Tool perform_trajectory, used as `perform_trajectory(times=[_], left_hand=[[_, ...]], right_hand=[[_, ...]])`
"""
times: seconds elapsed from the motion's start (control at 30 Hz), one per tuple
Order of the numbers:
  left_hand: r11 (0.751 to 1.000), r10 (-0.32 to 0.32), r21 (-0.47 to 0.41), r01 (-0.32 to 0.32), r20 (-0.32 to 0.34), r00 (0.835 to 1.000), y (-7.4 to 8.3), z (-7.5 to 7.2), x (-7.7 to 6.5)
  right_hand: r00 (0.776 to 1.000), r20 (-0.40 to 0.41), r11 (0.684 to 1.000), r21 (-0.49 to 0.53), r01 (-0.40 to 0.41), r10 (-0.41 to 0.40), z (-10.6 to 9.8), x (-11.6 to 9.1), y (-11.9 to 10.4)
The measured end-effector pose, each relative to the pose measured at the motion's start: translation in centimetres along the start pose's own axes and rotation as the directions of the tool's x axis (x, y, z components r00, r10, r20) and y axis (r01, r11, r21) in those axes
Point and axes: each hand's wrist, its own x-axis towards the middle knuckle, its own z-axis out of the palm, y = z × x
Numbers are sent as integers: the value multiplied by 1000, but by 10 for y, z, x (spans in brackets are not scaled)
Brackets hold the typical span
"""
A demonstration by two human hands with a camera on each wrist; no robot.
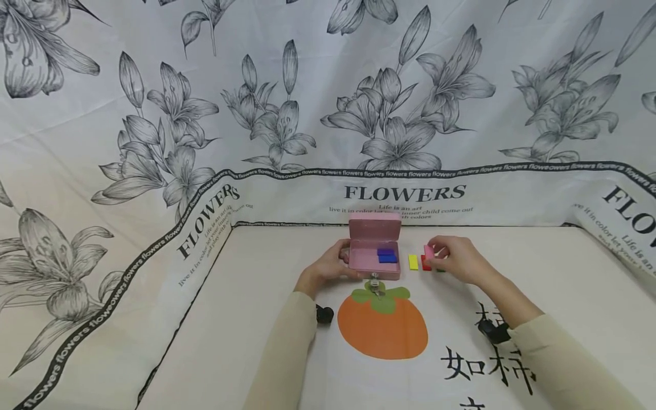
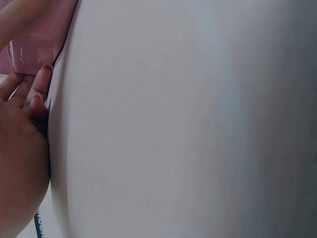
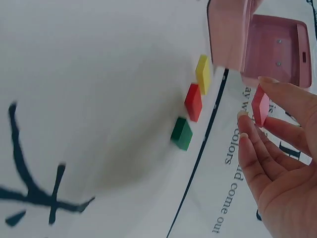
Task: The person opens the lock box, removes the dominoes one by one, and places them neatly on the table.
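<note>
A pink metal box [image 1: 361, 262] stands on the table with its lid [image 1: 375, 229] raised at the back and a latch [image 1: 374, 279] on its front. Inside it, toward the right, lie blue blocks [image 1: 386, 255]. My left hand [image 1: 328, 267] grips the left end of the box, thumb near the front and fingers around the side. To the right of the box, my right hand [image 1: 462, 259] pinches a pink block [image 3: 260, 105] between thumb and fingertips. Below that hand a yellow block [image 3: 203, 74], a red block [image 3: 193, 102] and a green block [image 3: 182, 133] lie in a row.
The tablecloth carries a printed orange persimmon [image 1: 382, 329] in front of the box and black characters [image 1: 487, 364] to the right. Behind the table hangs a white curtain [image 1: 307, 196] with printed lilies. Black wrist straps show at both cuffs.
</note>
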Motion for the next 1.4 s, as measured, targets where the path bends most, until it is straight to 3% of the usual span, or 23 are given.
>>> perform_trajectory(times=[0.67,1.4], left_hand=[[1000,11,-6,-11,0,1000,-3,0,1],[1000,10,0,-10,-9,1000,0,1,-1]], right_hand=[[995,84,997,-65,-48,53,-13,-7,56],[989,109,994,-57,-94,100,-1,-7,71]])
